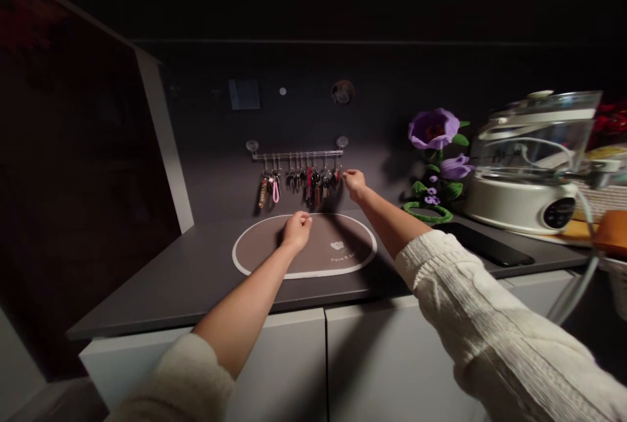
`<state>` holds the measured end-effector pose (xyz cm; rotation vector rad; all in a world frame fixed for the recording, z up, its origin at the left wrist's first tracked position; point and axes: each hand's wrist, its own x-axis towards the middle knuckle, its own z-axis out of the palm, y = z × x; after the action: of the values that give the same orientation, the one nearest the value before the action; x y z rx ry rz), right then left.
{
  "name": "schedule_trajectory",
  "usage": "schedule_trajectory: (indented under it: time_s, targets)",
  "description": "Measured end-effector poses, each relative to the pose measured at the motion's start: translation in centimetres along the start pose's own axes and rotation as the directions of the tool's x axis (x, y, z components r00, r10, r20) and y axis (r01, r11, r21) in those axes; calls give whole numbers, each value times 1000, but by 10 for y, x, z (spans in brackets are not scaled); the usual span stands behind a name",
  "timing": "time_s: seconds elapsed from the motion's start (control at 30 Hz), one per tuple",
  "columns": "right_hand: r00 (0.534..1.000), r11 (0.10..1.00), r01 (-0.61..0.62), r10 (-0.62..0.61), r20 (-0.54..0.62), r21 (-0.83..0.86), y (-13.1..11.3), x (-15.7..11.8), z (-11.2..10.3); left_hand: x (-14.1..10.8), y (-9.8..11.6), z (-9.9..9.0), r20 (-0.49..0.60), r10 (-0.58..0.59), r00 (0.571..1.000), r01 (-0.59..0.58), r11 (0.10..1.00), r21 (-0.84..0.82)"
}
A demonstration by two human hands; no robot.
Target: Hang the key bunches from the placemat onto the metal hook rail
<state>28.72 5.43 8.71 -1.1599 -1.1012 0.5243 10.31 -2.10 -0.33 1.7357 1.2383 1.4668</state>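
Sitting at the right end of the clear plastic hook rail (298,155) in the head view, a small red-and-metal key bunch (337,175) seems pinched by the bare right hand (355,183). The bare left hand (296,230) curls, fingertips together, over the white-rimmed brown oval mat (264,245).

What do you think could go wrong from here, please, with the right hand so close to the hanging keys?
The right hand is at the rack's right end, so a bump might unhook neighbouring keys. The rack appears to hang from suction cups, so a firm tug could loosen it. Anything falling might hit the mat or the left hand.
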Motion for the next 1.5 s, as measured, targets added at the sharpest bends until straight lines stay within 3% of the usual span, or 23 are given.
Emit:
schedule_trajectory:
  time_s: [0.07, 0.13, 0.27, 0.4, 0.57, 0.77, 0.9, 1.2, 1.33, 1.4, 1.5]
  targets:
    - [984, 995, -52, 37, -172, -83, 3, -11, 0, -3, 4, -2, 1, 37, 999, -37, 999, -2]
    - [988, 994, -44, 28, -155, -102, 4, -26, 1, -7, 9, -4, 8, 57, 998, -57, 998, -31]
    - [999, 999, 33, -32, 37, -37, -4, -67, 1, -14, 22, -14, 45, 34, 998, -27, 990, -140]
    - [979, 997, 43, -55, 196, 65, -24, -115, -5, -26, 42, -41, 111, 140, 984, -116, 973, -198]
    - [886, 968, 152, -223, 407, 199, -39, -165, -19, -56, 60, -79, 219, 255, 942, -210, 955, -207]
    - [762, 961, 206, -276, 585, 185, -30, -201, -36, -89, 48, -102, 290, 247, 925, -209, 965, -156]
    - [736, 963, 209, -271, 620, 172, -20, -209, -41, -94, 33, -107, 281, 227, 933, -174, 964, -202]
    - [759, 966, 224, -256, 599, 129, -20, -211, -40, -92, 28, -106, 291, 172, 941, -75, 946, -315]
    - [759, 971, 230, -223, 612, 68, -15, -202, -39, -85, 24, -107, 232, 86, 969, 3, 934, -356]
    - [779, 971, 238, -204, 594, 21, -13, -187, -39, -73, 22, -108, 168, 24, 986, 38, 934, -356]
    - [874, 978, 203, -155, 460, -57, -11, -153, -36, -43, 21, -112, 29, -73, 997, 78, 958, -276]
